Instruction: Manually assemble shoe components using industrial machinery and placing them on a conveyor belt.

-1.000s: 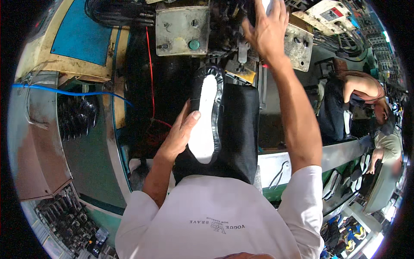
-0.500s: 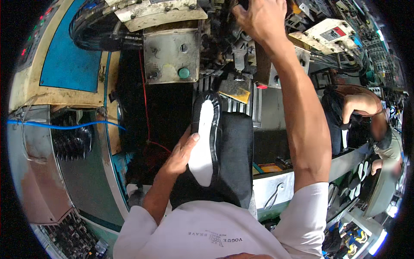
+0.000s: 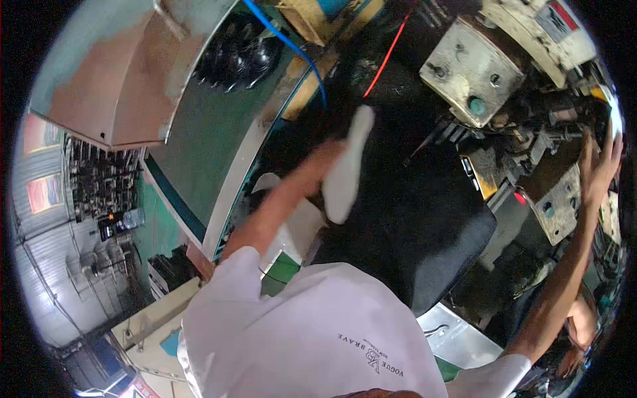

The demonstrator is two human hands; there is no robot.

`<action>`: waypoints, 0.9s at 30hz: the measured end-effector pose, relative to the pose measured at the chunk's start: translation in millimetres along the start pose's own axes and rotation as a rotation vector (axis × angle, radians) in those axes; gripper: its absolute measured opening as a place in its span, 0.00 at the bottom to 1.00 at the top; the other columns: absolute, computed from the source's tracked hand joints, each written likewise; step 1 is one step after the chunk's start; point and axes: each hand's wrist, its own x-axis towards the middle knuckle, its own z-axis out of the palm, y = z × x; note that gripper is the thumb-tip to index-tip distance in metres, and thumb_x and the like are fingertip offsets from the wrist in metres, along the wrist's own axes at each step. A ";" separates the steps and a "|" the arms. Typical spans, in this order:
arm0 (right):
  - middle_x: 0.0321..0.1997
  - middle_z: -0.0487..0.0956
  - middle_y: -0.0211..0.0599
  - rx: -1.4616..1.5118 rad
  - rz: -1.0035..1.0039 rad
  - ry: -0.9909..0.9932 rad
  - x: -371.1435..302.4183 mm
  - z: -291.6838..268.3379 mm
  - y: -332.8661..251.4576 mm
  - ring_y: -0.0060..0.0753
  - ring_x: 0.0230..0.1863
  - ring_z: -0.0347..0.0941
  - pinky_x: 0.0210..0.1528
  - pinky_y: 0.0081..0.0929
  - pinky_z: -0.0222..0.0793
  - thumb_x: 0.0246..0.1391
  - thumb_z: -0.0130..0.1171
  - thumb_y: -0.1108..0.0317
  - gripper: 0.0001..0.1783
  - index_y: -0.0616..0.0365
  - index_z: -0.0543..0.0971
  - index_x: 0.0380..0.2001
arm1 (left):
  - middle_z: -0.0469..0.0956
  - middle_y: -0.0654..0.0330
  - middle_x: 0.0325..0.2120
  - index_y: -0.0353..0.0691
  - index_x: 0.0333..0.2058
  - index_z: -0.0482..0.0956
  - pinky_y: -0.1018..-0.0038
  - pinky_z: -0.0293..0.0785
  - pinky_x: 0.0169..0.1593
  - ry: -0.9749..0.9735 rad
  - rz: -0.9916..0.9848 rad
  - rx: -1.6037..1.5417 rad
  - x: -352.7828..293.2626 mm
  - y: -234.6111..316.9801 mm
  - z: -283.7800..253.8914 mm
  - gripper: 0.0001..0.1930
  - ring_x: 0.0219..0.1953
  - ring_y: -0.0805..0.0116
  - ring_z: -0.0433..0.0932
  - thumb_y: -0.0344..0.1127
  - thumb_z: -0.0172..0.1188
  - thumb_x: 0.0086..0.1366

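Shoe (image 3: 347, 174) with its white sole turned toward the camera is in the grasp of the left hand (image 3: 331, 159), whose fingers are blurred; the sole stands nearly upright, leaning a little, its narrow end pointing away from the body. It is toward the left side of the black cloth (image 3: 434, 242) over the lap, though whether it touches the cloth I cannot tell (its dark upper blends into the shadow).

The right hand (image 3: 601, 166) reaches far out, its fingers extended beside a bright, pale thing (image 3: 616, 121); I cannot tell whether it grips that or is free. Just below this hand is a grimy control box (image 3: 556, 202) with a red button (image 3: 519, 198), and further left another metal box (image 3: 470, 66) carries a green button (image 3: 476, 105). Between the two boxes sits a yellow plate (image 3: 488, 178).

Left of the shoe runs a dark green table (image 3: 215, 142) with a pale metal edge; shiny black things (image 3: 242, 53) are bunched at its far end, near a blue hose (image 3: 282, 36). A red cord (image 3: 387, 56) hangs beyond the sole's narrow tip. At lower right, a metal tray (image 3: 468, 341) bears a dark tool (image 3: 434, 330) near its left end.
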 end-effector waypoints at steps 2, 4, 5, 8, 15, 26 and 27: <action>0.80 0.64 0.55 0.072 0.084 -0.081 -54.9 -24.0 -55.9 0.54 0.80 0.62 0.77 0.51 0.65 0.72 0.63 0.61 0.36 0.51 0.65 0.79 | 0.80 0.60 0.59 0.49 0.72 0.72 0.61 0.73 0.63 0.165 0.262 -0.207 -44.4 -20.0 -85.2 0.36 0.57 0.66 0.77 0.61 0.62 0.74; 0.80 0.64 0.54 0.146 0.156 -0.221 -136.2 -18.2 -75.5 0.50 0.80 0.62 0.77 0.49 0.65 0.72 0.61 0.67 0.35 0.55 0.65 0.78 | 0.82 0.63 0.51 0.48 0.70 0.71 0.66 0.76 0.57 0.432 0.152 -0.127 -50.6 -9.5 -167.3 0.38 0.51 0.70 0.79 0.62 0.68 0.70; 0.80 0.64 0.53 0.179 0.211 -0.328 -184.3 -20.1 -70.5 0.48 0.80 0.62 0.77 0.47 0.66 0.72 0.60 0.69 0.35 0.57 0.64 0.78 | 0.82 0.58 0.53 0.47 0.68 0.71 0.62 0.77 0.57 0.614 0.119 0.221 -46.6 -12.2 -209.5 0.37 0.51 0.66 0.79 0.64 0.67 0.70; 0.77 0.68 0.54 0.494 0.563 -0.517 -293.7 -48.2 -106.4 0.53 0.78 0.65 0.77 0.47 0.65 0.71 0.59 0.70 0.31 0.63 0.68 0.74 | 0.64 0.20 0.67 0.64 0.82 0.36 0.45 0.73 0.66 1.036 -0.121 0.809 -30.8 -7.7 -264.8 0.50 0.64 0.18 0.70 0.63 0.59 0.73; 0.72 0.74 0.55 0.439 0.595 -0.740 -377.2 -100.2 -151.2 0.50 0.71 0.73 0.72 0.41 0.70 0.72 0.58 0.69 0.27 0.68 0.72 0.69 | 0.27 0.22 0.77 0.80 0.80 0.30 0.35 0.80 0.57 1.261 -0.387 1.117 -7.4 -104.2 -364.6 0.50 0.69 0.10 0.60 0.33 0.56 0.77; 0.65 0.82 0.51 0.359 0.741 -0.931 -373.5 -118.3 -153.7 0.46 0.66 0.78 0.71 0.37 0.70 0.70 0.60 0.67 0.25 0.68 0.77 0.65 | 0.23 0.25 0.78 0.69 0.80 0.50 0.29 0.78 0.59 1.169 -0.277 1.350 3.2 -147.1 -520.7 0.37 0.68 0.01 0.56 0.33 0.50 0.78; 0.63 0.84 0.52 0.365 0.726 -0.893 -374.5 -120.9 -159.3 0.48 0.65 0.78 0.71 0.38 0.70 0.70 0.61 0.67 0.24 0.69 0.78 0.63 | 0.23 0.25 0.77 0.69 0.79 0.50 0.29 0.77 0.60 1.186 -0.231 1.379 5.8 -144.7 -526.6 0.37 0.67 0.01 0.57 0.33 0.49 0.78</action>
